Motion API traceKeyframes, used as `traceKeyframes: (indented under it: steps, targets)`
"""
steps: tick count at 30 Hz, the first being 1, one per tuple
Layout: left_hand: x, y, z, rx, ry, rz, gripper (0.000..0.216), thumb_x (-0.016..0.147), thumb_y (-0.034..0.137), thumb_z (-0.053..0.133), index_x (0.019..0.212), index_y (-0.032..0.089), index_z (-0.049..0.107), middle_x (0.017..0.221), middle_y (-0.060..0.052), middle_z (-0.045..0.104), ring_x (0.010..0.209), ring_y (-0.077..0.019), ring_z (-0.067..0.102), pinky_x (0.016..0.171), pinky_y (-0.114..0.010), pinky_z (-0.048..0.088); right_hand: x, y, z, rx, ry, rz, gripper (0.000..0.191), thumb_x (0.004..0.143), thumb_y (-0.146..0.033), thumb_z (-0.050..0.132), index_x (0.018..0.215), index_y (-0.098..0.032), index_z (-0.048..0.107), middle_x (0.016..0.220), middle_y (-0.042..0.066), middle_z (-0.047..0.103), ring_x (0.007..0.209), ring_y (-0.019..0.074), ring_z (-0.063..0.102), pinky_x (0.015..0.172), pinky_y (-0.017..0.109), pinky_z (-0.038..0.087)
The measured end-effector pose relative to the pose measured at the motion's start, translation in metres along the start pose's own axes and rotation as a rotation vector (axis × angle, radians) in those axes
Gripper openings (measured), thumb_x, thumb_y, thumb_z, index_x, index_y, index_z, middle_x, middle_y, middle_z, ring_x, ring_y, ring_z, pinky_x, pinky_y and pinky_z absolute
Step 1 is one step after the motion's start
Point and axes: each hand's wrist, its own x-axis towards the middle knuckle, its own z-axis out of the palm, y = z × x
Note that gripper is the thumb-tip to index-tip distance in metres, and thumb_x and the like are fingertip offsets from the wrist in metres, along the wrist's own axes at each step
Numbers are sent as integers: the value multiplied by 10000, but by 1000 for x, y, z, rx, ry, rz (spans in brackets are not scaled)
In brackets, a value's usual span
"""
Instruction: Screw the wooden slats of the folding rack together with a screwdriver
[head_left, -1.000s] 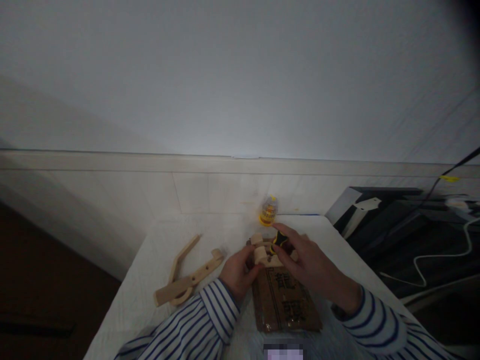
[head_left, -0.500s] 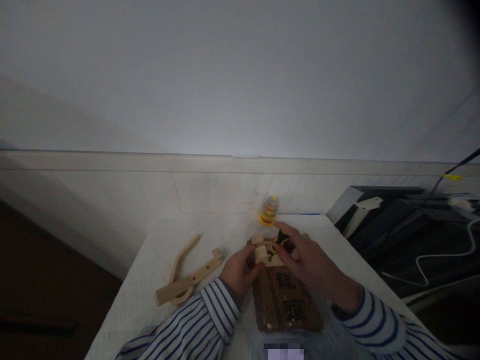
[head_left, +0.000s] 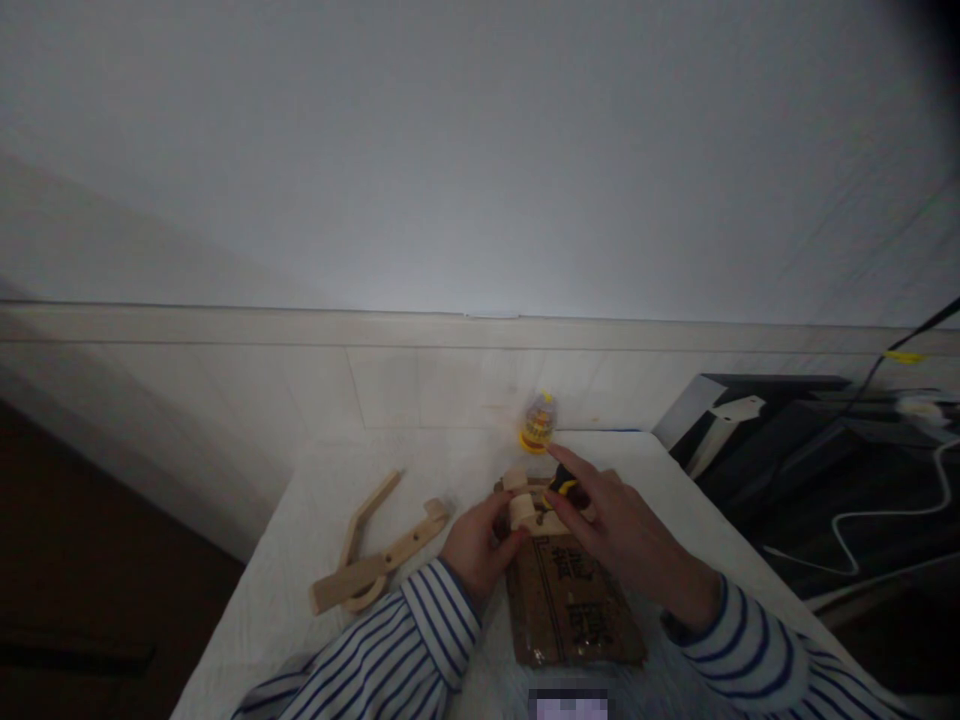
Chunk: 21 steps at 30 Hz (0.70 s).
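Observation:
My left hand (head_left: pixel 478 548) pinches a pale wooden part (head_left: pixel 523 511) that rests on the far end of a brown, plastic-wrapped package (head_left: pixel 566 610) with dark printed characters. In the thumb and fingers of my right hand (head_left: pixel 626 522) is a short screwdriver (head_left: pixel 561 481) with a black and yellow handle. It stands over the wooden part, and its tip is hidden. My right index finger extends toward a small clear container with a yellow base (head_left: pixel 536 430), just beyond the package.
To the left on the white-covered table (head_left: pixel 277 600) lie a wooden bar with holes (head_left: pixel 360 578) and a thin bent wooden strip (head_left: pixel 364 515), partly crossing. A panelled wall (head_left: pixel 292 380) stands behind. Dark flat items (head_left: pixel 795 470) and a white cable (head_left: pixel 885 513) are at right.
The fingers of my right hand have shifted slightly around the screwdriver handle, which shows turned a little. My left hand and the wooden part stay in place.

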Motion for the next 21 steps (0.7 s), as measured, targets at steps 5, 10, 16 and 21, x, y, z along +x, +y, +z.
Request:
traceKeyframes:
  steps: [5,10,16,21]
  targets:
    - [0,1,-1,1,-7,-2,388,766,240,581,1145,171,533,911,-50,656,775,-173,588,746,-292,468,0,1,3,-25,34,14,482,884,-381,418,1324,-199,352,752,51,661,610,204,628,596,360,490]
    - [1,0,-1,5,-2,1,385,767,261,583,1138,172,536,868,-40,656,759,-173,585,736,-289,468,2,-3,0,-84,13,-23,432,891,-373,413,1287,-204,381,743,46,648,655,208,626,641,366,479]
    - [0,1,-1,22,4,-8,377,762,254,580,1121,148,540,813,-34,645,689,-158,570,666,-267,465,1,-7,-2,-37,-17,-28,451,883,-299,406,1306,-157,339,807,73,650,681,205,621,614,344,470]
    - [0,4,-3,14,1,8,373,766,244,581,1127,164,537,833,-28,640,719,-157,574,692,-266,462,2,-8,-2,-50,-37,-26,453,881,-279,398,1314,-159,338,745,50,652,633,201,611,586,336,445]
